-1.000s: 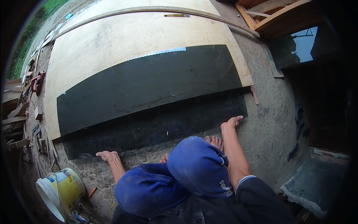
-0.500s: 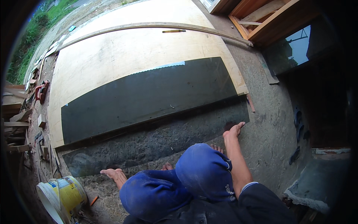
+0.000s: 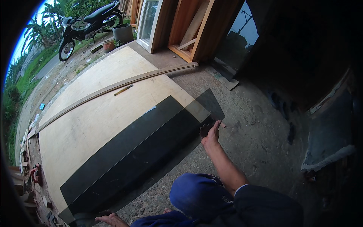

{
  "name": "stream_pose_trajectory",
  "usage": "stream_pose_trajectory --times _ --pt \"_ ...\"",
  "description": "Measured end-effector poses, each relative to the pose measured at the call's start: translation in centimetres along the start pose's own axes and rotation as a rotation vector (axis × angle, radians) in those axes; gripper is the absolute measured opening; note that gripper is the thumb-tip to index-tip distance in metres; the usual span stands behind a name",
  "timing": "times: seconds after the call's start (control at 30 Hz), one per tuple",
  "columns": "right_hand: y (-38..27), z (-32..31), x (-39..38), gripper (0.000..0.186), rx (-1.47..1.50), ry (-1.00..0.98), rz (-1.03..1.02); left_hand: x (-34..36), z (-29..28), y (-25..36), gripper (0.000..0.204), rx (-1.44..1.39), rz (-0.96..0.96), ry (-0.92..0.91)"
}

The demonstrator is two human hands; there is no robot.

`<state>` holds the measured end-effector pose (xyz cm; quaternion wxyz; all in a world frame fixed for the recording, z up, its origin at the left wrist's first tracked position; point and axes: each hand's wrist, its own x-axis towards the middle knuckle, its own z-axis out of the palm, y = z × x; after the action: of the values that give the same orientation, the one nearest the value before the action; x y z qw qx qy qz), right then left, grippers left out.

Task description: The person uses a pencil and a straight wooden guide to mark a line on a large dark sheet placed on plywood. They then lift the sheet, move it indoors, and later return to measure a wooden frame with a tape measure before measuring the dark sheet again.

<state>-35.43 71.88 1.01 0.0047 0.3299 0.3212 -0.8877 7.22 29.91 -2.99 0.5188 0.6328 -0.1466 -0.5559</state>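
A dark tinted glass pane (image 3: 140, 168) is held in both hands along its near edge, tilted and partly over a second dark pane. My right hand (image 3: 211, 134) grips it near its right end, the fingers underneath showing through the glass. At the lower edge, my left hand (image 3: 109, 219) holds the same pane near its left end. The second glass pane (image 3: 124, 142) lies on a pale plywood sheet (image 3: 90, 132), with only its far strip uncovered. A short piece of light blue tape (image 3: 149, 110) marks that pane's far edge.
A long wooden strip (image 3: 109, 87) and a yellowish, slim tool (image 3: 123, 90) lie on the plywood. Wooden frames (image 3: 189, 30) and a white-framed window (image 3: 148, 22) stand beyond. A motorbike (image 3: 89, 26) is outdoors. Sandals (image 3: 291, 132) lie right; wood scraps (image 3: 28, 196) lie left.
Both hands have lifted the pane from the near floor and moved it forward over the plywood and the other pane. The view has turned right, bringing the motorbike in; the bucket has left it.
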Motion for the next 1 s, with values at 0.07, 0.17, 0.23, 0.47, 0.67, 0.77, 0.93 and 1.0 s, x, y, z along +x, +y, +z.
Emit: stream_pose_trajectory --times 0.07,0.17,0.23,0.47,0.67,0.77,0.93,1.0 --pt "-0.5 2.1 0.1 0.056 0.031 0.014 -0.017 0.7 1.8 0.4 0.086 0.071 -0.024 0.038" --pt "-1.6 5.7 0.5 0.055 0.059 0.016 0.0 1.1 5.2 3.4 0.083 0.26 -0.13 0.179" --pt "-3.5 8.7 0.1 0.055 0.063 0.008 -0.012 -0.8 7.8 5.2 0.078 0.209 -0.099 0.18" --pt "-20.8 18.7 -9.8 0.047 0.047 0.02 -0.198 -12.1 15.4 10.1 0.064 -0.098 -0.098 -0.105" --pt "-40.7 25.7 -22.4 0.049 0.098 -0.025 -0.442 -26.2 18.0 12.8 0.074 0.113 -0.388 -0.283" --pt "-50.7 29.3 -30.1 0.044 0.025 -0.023 -0.583 -35.3 19.1 13.3 0.079 0.128 -0.496 -0.281" --pt "-64.6 36.9 -39.6 0.052 -0.022 0.026 -0.855 -49.6 22.7 10.3 0.06 0.127 -0.86 -0.12" --pt "-68.8 40.1 -41.2 0.05 -0.066 -0.048 -0.934 -55.7 23.9 7.7 0.058 0.085 -0.907 -0.141"
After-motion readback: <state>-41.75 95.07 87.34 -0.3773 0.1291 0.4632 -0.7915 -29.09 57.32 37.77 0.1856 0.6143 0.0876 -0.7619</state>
